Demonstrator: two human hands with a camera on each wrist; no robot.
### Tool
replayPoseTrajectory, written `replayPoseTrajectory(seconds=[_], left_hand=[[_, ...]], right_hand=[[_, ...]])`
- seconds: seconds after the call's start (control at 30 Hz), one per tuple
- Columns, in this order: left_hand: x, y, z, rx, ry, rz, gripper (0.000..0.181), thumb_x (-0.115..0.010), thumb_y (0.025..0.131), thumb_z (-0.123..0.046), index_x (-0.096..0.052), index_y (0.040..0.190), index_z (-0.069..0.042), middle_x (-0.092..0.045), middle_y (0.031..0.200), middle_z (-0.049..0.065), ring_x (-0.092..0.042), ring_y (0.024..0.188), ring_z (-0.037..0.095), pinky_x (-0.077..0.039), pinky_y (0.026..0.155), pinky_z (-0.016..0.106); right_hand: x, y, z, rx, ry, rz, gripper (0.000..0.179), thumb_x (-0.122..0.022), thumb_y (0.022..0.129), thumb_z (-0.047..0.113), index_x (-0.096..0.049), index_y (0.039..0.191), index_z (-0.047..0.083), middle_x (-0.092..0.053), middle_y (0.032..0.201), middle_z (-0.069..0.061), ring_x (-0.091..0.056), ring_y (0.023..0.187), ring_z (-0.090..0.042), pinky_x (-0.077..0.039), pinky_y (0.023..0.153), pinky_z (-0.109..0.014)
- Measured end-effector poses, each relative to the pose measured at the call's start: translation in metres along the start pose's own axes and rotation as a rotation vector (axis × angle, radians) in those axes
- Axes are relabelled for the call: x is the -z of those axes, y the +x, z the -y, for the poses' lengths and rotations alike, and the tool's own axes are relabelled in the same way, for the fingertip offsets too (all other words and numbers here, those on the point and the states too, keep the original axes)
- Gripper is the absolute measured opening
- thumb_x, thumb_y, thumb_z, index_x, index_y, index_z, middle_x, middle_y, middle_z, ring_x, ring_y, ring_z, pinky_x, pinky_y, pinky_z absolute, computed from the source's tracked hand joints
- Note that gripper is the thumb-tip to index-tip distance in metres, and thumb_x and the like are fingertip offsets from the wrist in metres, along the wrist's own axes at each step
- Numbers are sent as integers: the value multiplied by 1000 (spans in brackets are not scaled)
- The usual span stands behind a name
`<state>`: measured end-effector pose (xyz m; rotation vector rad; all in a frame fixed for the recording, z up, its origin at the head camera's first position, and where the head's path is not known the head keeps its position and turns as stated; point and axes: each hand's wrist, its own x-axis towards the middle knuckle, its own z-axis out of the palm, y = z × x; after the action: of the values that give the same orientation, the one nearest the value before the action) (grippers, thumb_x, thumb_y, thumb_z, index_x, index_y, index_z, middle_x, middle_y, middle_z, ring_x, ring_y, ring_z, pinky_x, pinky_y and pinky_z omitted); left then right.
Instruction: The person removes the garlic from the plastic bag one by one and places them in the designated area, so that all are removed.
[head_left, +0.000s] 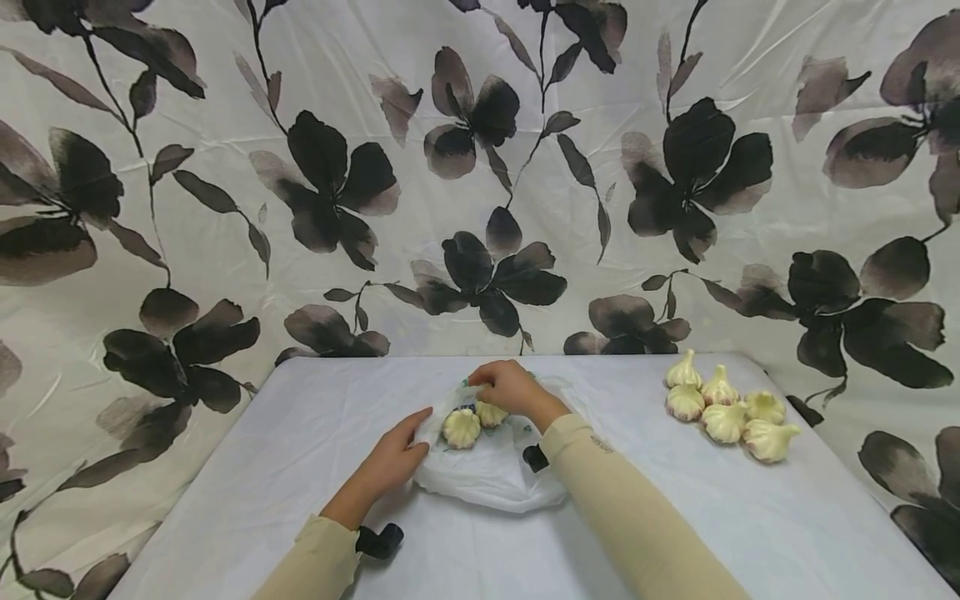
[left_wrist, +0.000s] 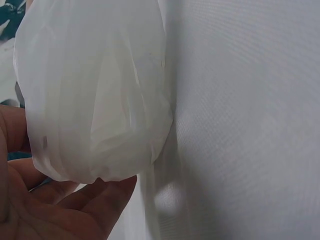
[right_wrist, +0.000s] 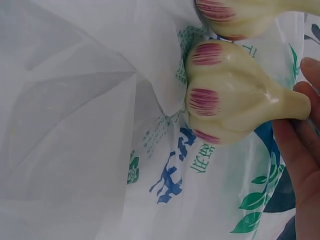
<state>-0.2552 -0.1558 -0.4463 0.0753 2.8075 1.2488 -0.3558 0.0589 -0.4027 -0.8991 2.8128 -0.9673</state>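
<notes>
A white plastic bag (head_left: 487,487) with green and blue print lies on the table, its top side spread back. Two garlic bulbs (head_left: 461,428) show at its opening. My right hand (head_left: 513,390) reaches over the bag from the right. In the right wrist view its fingers pinch the stem of one garlic bulb (right_wrist: 227,95); another bulb (right_wrist: 235,16) is beside it. My left hand (head_left: 390,458) is at the bag's left side, thumb and fingers spread apart. Its fingertips touch the bag (left_wrist: 95,100) in the left wrist view, some hidden behind the plastic.
Several more garlic bulbs (head_left: 723,422) sit grouped at the table's far right. A white cloth covers the table (head_left: 300,467). Behind the far edge hangs a pale curtain (head_left: 420,208) with dark flowers. Dark wrist cameras (head_left: 381,542) are strapped to both wrists.
</notes>
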Motion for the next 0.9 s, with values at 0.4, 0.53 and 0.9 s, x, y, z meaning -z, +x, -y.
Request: replayPoseTrajectory(seconds=[0.4,0.53,0.9], left_hand=[[1,-2,-1,-20,11,-5,57,-46,95,-15,-34,151,-13,-33,157,14,-31,144,39,-31,114,57],[2,-2,-1,-28,10,-2,58,-46,95,-15,-33,151,-13,-33,157,14,-31,144,38,-31,114,57],[2,0,2,-30,12,-5,58,-47,95,-16,-33,151,-13,-33,157,14,-31,144,37,-31,114,57]], right_hand=[[3,-7,-7,8,-43,-32,27,-61,86,3,-73,109,10,-72,110,-6,-65,99,-18,-53,88,-35],[5,-8,-8,-14,-38,-23,27,-59,87,2,-73,109,8,-73,107,-5,-63,94,-16,-53,86,-33],[11,-12,-6,26,-84,-28,23,-61,87,3,-75,106,8,-73,104,-4,-64,92,-15,-54,84,-32]])
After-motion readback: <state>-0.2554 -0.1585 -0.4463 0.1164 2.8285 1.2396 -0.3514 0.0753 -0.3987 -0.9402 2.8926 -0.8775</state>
